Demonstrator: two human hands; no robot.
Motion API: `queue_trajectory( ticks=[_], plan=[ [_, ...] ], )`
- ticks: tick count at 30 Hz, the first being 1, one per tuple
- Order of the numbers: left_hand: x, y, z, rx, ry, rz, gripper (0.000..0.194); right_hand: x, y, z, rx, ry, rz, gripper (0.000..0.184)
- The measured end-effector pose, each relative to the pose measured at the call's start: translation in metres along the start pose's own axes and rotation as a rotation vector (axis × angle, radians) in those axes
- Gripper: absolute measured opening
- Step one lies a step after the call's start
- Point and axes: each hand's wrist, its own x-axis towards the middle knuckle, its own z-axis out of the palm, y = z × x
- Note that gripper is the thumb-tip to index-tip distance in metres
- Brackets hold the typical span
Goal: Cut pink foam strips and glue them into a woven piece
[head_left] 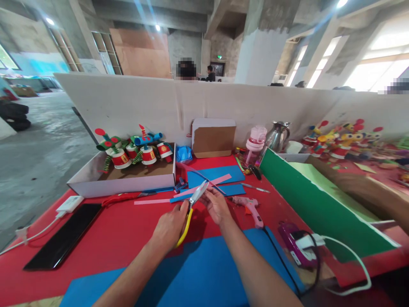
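My left hand (171, 225) is closed around yellow-handled scissors (186, 225), with the blades pointing up and away. Close to the blade tips, my right hand (217, 205) has its fingers drawn together in a pinch. Whatever sits between those fingertips is too small to make out. A curved pink-and-blue strip (196, 171) runs behind the blade tips toward the right hand. Flat beyond the hands lie a pink strip (225, 178) and blue sheet pieces (234, 172). To the right of my right hand rests a pink glue gun (251, 206).
A large blue sheet (204, 273) lies in front of me. At left are a white box (128, 186) with decorated cup figures (148, 154), a black phone-like slab (65, 236) and red-handled scissors (123, 198). A green-sided box (313, 204) and a purple power unit (298, 247) stand right.
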Motion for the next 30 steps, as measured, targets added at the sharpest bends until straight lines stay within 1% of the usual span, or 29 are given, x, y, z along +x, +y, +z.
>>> queue_trajectory(
  ticks=[3,6,9,11,14,16,18,20,21,23,26,28,30],
  plan=[
    [0.0,0.001,0.0,-0.011,-0.017,-0.004,0.049,0.0,0.0,0.0,0.011,0.012,0.0,0.024],
    [0.0,0.001,0.001,-0.035,-0.012,-0.002,0.044,0.0,0.0,0.0,0.018,0.029,0.005,0.026],
    [-0.004,-0.009,0.002,-0.066,0.029,-0.006,0.039,0.002,0.001,-0.002,0.026,0.064,0.016,0.029],
    [-0.009,-0.026,0.003,-0.074,0.078,-0.032,0.04,0.004,0.002,-0.004,0.043,0.09,0.018,0.029],
    [-0.021,-0.067,0.007,-0.091,0.112,-0.067,0.047,0.005,0.003,-0.006,0.087,0.106,0.022,0.027],
    [-0.03,-0.098,0.012,-0.104,0.104,-0.03,0.05,0.005,0.004,-0.007,0.128,0.107,0.049,0.024],
    [-0.039,-0.126,0.019,-0.117,0.056,0.054,0.046,0.005,0.004,-0.006,0.185,0.108,0.091,0.017],
    [-0.044,-0.149,0.027,-0.155,-0.002,0.082,0.042,0.005,0.002,-0.005,0.251,0.121,0.143,0.007],
    [-0.045,-0.158,0.031,-0.167,-0.002,0.076,0.042,0.005,0.001,-0.004,0.284,0.131,0.171,0.008],
    [-0.044,-0.171,0.038,-0.188,0.036,0.072,0.043,0.005,-0.003,-0.002,0.34,0.14,0.223,0.023],
    [-0.04,-0.182,0.045,-0.215,0.13,0.107,0.045,0.002,-0.008,0.0,0.385,0.141,0.269,0.043],
    [-0.038,-0.185,0.047,-0.211,0.19,0.16,0.047,0.0,-0.011,0.001,0.401,0.145,0.277,0.049],
    [-0.036,-0.187,0.046,-0.167,0.246,0.192,0.046,-0.002,-0.011,0.002,0.419,0.15,0.271,0.051]
  ],
)
